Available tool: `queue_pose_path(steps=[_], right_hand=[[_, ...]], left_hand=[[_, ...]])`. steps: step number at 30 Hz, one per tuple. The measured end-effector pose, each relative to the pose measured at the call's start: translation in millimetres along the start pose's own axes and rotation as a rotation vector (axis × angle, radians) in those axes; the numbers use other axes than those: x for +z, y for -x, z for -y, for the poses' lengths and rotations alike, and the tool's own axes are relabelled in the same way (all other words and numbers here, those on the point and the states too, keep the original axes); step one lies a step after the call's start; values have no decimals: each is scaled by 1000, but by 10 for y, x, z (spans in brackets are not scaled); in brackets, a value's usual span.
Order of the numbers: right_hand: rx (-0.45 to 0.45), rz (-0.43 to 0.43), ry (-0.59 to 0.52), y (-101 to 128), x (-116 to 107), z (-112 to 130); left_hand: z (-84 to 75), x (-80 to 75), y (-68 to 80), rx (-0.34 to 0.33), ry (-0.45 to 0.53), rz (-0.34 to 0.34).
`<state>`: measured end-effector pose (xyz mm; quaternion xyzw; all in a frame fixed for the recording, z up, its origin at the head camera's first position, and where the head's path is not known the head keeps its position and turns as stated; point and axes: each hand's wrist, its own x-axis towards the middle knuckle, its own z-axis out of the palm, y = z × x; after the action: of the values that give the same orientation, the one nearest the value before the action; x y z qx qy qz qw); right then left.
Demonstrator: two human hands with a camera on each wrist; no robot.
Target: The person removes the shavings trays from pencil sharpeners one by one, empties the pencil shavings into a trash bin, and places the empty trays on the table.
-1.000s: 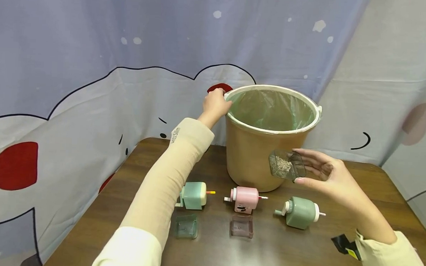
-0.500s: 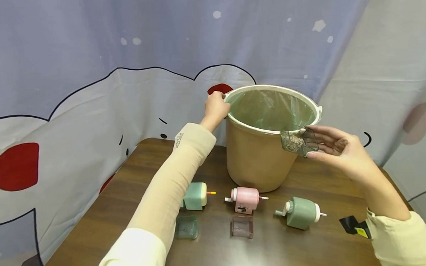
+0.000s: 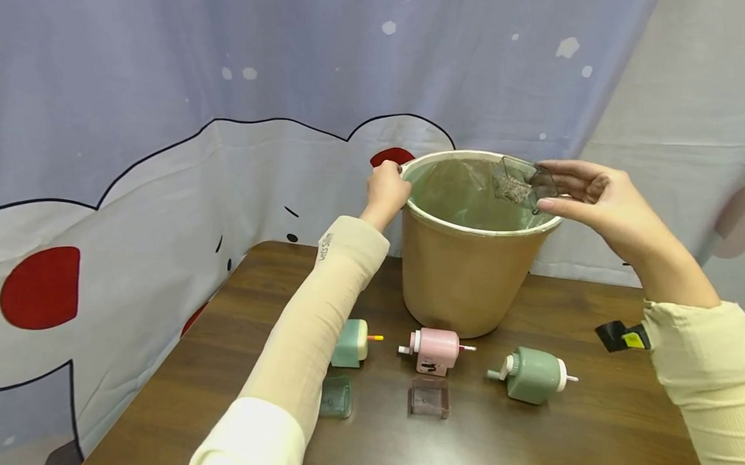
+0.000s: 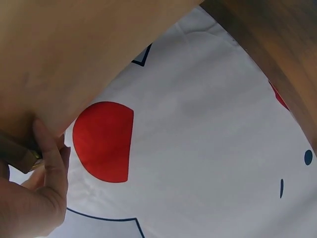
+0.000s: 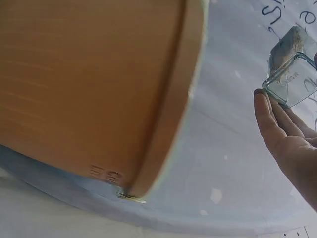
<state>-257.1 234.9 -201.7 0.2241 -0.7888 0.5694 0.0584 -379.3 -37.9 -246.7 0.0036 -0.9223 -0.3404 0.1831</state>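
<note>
My right hand (image 3: 601, 199) pinches a small clear shavings tray (image 3: 514, 184) between thumb and fingers, over the right part of the bucket's mouth. Pale pencil shavings lie inside the tray, which also shows in the right wrist view as a see-through box (image 5: 292, 69). With my left hand (image 3: 386, 188) I grip the left rim of the tan bucket (image 3: 463, 277), which has a pale rim and a thin green bag lining (image 3: 450, 191). In the left wrist view the left hand (image 4: 44, 188) holds the bucket's edge beside a dark handle part (image 4: 17, 156).
Along the wooden table (image 3: 463, 448) stand three crank pencil sharpeners: teal (image 3: 349, 344), partly behind my left arm, pink (image 3: 437, 351) and green (image 3: 534, 375), each with a pencil in it. A green tray (image 3: 337, 397) and a pinkish tray (image 3: 429, 399) lie in front. A patterned curtain hangs behind.
My right hand has raised the shavings tray from in front of the bucket up over its rim. My left hand stays at the bucket's left rim.
</note>
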Motion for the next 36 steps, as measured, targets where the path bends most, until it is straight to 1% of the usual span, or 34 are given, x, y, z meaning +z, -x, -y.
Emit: queue_pose_path(steps=[2, 4, 8, 10, 13, 16, 21, 27, 29, 30, 32, 33, 35, 36], right_hand=[[12, -5, 26, -101, -49, 47], [20, -12, 29, -210, -105, 80], [54, -41, 86, -399, -217, 123], [61, -56, 85, -479, -263, 127], [56, -69, 49, -582, -313, 129], [45, -70, 25, -679, -325, 142], [51, -73, 50, -817, -320, 191], [-2, -69, -185, -971, -353, 226], [-25, -80, -277, -1023, -361, 225], [-34, -88, -304, -1047, -364, 222], [-51, -105, -346, -1088, -366, 209], [-51, -114, -349, -1107, -367, 202], [-54, -127, -325, -1134, -369, 188], [-54, -132, -290, -1144, -370, 183]], left_hand=[[-5, -5, 19, 8, -5, -10], [-13, -10, 31, 17, -15, -17], [-30, 2, 30, 20, -30, -21], [-41, 16, 25, 11, -28, -19], [-63, 35, 23, -2, -12, -16], [-70, 52, 19, -14, 11, -34], [-57, 71, 7, -35, 42, -51], [-57, 90, -6, -27, 44, -60], [-60, 100, -5, -24, 43, -54], [-61, 105, -4, -22, 43, -52], [-65, 115, 2, -22, 44, -46], [-65, 120, 6, -22, 46, -45], [-67, 125, 12, -22, 46, -46], [-68, 127, 14, -19, 51, -47]])
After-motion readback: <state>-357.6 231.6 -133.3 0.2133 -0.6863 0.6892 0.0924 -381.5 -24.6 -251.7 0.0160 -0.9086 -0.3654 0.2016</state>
